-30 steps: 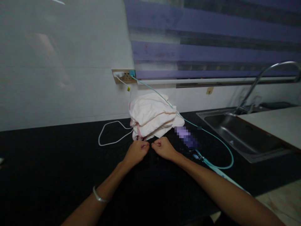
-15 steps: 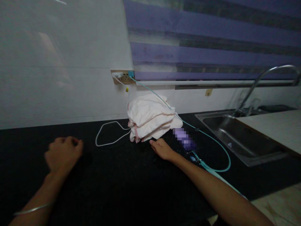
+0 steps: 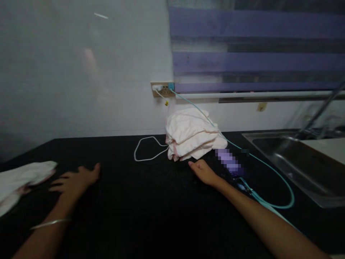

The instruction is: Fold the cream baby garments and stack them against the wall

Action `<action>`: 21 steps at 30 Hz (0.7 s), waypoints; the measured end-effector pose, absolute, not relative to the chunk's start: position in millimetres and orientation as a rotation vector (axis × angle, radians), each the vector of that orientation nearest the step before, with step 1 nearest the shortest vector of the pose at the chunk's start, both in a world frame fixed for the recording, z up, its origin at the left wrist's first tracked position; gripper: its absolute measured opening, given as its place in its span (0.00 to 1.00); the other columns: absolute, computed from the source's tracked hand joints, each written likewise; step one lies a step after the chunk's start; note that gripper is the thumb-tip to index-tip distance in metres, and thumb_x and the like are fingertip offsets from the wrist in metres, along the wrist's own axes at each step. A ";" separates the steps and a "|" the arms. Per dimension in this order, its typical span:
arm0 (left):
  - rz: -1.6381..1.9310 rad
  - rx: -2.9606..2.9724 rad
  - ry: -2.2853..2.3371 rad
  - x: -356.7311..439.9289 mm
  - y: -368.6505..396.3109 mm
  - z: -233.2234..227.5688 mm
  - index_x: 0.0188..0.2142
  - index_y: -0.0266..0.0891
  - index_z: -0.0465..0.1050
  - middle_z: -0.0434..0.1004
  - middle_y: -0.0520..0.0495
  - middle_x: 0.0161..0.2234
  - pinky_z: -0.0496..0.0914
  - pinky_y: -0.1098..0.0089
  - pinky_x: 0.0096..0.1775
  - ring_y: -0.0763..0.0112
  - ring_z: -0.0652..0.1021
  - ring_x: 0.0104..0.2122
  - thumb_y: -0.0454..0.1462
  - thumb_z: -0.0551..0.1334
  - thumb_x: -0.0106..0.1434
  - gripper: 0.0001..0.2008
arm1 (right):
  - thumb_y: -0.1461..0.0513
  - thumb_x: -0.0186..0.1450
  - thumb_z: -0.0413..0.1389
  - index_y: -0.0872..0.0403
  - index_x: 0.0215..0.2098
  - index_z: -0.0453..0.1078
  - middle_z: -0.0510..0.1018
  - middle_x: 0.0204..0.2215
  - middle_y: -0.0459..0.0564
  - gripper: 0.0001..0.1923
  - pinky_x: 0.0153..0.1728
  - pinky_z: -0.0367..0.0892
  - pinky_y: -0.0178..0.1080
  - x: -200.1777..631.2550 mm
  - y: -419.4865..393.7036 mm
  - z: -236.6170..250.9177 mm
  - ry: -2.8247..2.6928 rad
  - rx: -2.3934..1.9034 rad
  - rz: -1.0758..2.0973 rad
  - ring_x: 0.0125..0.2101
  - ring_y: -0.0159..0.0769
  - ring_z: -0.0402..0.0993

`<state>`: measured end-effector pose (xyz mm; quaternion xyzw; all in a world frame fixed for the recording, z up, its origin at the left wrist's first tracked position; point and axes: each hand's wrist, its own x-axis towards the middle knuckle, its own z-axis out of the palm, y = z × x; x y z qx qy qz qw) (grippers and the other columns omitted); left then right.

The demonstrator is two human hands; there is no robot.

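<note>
My left hand [image 3: 75,181] is over the black counter at the left, its fingers spread and holding nothing. Just beyond its fingertips, at the left edge, lies a white cloth [image 3: 24,180] with pinkish trim. My right hand [image 3: 203,172] rests on the counter, fingers curled into a fist and thumb pointing forward. No object shows in that fist. Close in front of it is a crumpled pile of white cloth [image 3: 192,133], slightly apart from the thumb. To the right of the fist lies a phone [image 3: 229,163] whose screen is blurred out.
A wall socket [image 3: 163,90] holds a white plug and a teal plug. The teal cable [image 3: 280,176] loops right of the phone; a white cable [image 3: 136,151] loops left of the pile. A metal sink [image 3: 280,154] is at the right. A striped purple blind [image 3: 242,61] hangs behind.
The view has swung left, bringing the second white cloth into sight. My left hand has gone from curled to spread. My right hand remains closed beside the cloth pile.
</note>
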<state>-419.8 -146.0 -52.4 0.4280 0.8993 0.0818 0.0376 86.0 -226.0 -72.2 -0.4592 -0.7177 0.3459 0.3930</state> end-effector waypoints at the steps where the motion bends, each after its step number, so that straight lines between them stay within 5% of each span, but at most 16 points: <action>1: 0.221 1.360 2.716 -421.7 -155.6 -46.5 0.61 0.25 0.63 0.51 0.13 0.66 0.59 0.26 0.48 0.09 0.52 0.63 0.68 0.45 0.60 0.50 | 0.45 0.72 0.46 0.50 0.16 0.48 0.48 0.14 0.39 0.32 0.22 0.39 0.37 85.7 -226.9 -73.0 -1.808 -1.183 0.881 0.18 0.26 0.44; 5: 0.178 1.683 2.696 -456.9 -186.7 -35.6 0.63 0.24 0.60 0.52 0.16 0.67 0.53 0.30 0.58 0.23 0.56 0.65 0.66 0.43 0.64 0.49 | 0.46 0.74 0.44 0.50 0.16 0.49 0.50 0.14 0.40 0.31 0.22 0.39 0.38 82.7 -230.0 -73.4 -1.809 -1.230 0.872 0.17 0.27 0.45; 11: 0.233 1.152 2.959 -514.8 -194.2 -55.3 0.68 0.22 0.52 0.42 0.19 0.72 0.45 0.34 0.63 0.27 0.45 0.69 0.61 0.38 0.69 0.46 | 0.53 0.75 0.46 0.53 0.22 0.57 0.61 0.19 0.41 0.24 0.28 0.49 0.37 77.6 -236.2 -64.7 -2.193 -1.134 0.535 0.23 0.29 0.58; 16: 0.099 1.571 2.876 -478.4 -205.2 -49.8 0.59 0.27 0.66 0.65 0.21 0.62 0.61 0.38 0.56 0.32 0.63 0.62 0.60 0.41 0.69 0.41 | 0.57 0.73 0.50 0.52 0.33 0.66 0.73 0.29 0.46 0.12 0.33 0.56 0.36 76.0 -238.4 -64.8 -2.363 -1.132 0.396 0.29 0.33 0.68; 21: 0.031 1.906 2.628 -405.2 -229.0 -45.9 0.44 0.35 0.78 0.80 0.31 0.46 0.69 0.53 0.47 0.43 0.76 0.49 0.58 0.38 0.70 0.37 | 0.59 0.73 0.50 0.51 0.40 0.70 0.76 0.32 0.46 0.08 0.34 0.58 0.36 73.7 -239.8 -64.3 -2.408 -1.142 0.376 0.31 0.34 0.71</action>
